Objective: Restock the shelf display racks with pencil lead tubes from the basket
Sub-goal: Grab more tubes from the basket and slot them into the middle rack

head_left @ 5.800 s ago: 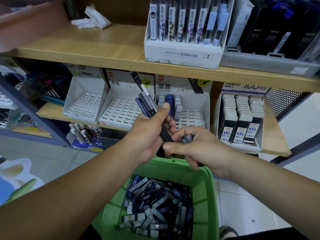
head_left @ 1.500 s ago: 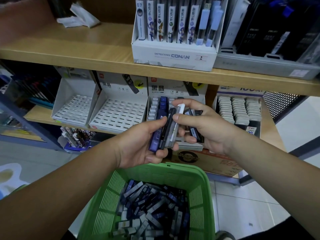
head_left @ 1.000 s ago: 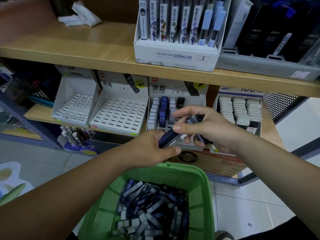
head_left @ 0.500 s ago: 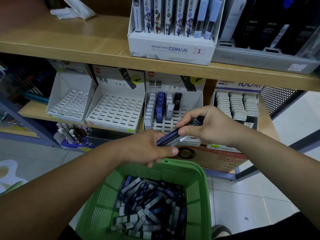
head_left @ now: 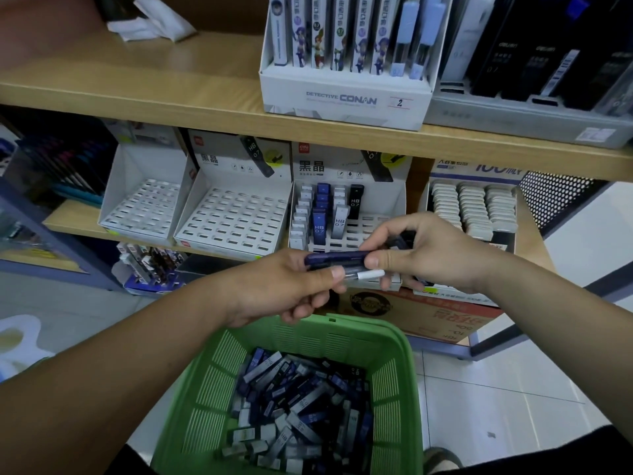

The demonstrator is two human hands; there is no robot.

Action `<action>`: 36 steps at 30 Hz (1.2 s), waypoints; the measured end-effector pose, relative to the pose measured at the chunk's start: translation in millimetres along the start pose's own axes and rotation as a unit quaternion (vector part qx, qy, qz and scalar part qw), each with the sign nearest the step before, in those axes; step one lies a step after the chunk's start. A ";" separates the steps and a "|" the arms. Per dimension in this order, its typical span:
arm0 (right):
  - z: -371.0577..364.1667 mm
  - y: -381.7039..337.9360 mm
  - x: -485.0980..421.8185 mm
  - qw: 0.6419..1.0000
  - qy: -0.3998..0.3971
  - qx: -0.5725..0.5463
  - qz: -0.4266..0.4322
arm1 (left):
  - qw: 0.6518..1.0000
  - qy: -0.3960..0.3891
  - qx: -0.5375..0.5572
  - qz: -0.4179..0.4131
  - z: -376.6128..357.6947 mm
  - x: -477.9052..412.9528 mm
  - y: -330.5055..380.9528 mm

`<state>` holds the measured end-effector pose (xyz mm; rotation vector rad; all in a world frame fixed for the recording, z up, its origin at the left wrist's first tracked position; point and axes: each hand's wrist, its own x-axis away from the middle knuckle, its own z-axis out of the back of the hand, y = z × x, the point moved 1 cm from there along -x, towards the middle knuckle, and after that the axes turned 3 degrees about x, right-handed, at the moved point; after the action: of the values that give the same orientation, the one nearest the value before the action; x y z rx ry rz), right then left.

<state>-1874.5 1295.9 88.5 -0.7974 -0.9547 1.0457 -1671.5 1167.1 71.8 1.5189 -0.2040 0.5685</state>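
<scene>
Step in hand: feeding tubes from hand to rack. Left hand [head_left: 284, 286] clamped round a small bundle of tubes [head_left: 337, 260], held level off the front edge of the lower shelf [head_left: 73, 222], above the basket [head_left: 394, 341]. Right hand [head_left: 428, 255] pinches the bundle's right end, thumb and forefinger, with a few dark tubes tucked in its palm. Rack [head_left: 368, 222] behind is part filled, left columns only. Next, my guess: pull one tube free, stand it upright, seat it in a free slot.

White box [head_left: 346, 97]: DETECTIVE CONAN, 2; racked tubes [head_left: 319, 225]: HB 07.
</scene>
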 end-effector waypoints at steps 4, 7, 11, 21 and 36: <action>-4.1 0.3 2.5 0.998 -0.042 0.010 -0.038 | 0.999 0.006 0.040 -0.002 -0.4 4.6 0.3; -16.1 0.8 -1.2 0.998 -0.011 -0.040 -0.054 | 0.989 0.076 0.128 -0.012 -1.8 3.6 -0.5; -30.2 -1.0 -4.9 0.993 -0.003 -0.106 -0.054 | 0.976 0.153 0.147 -0.040 -0.2 4.3 -2.5; -36.0 -8.8 -11.3 0.991 0.005 -0.121 -0.059 | 0.969 0.230 0.073 -0.052 21.5 15.3 -0.6; -36.0 -19.1 -1.7 1.000 -0.002 0.027 0.008 | 0.974 0.205 0.093 -0.020 31.1 18.9 -1.0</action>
<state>-1835.3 1285.1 91.4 -0.7601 -0.9222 1.0834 -1648.0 1141.1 81.8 1.5440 0.2029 0.8721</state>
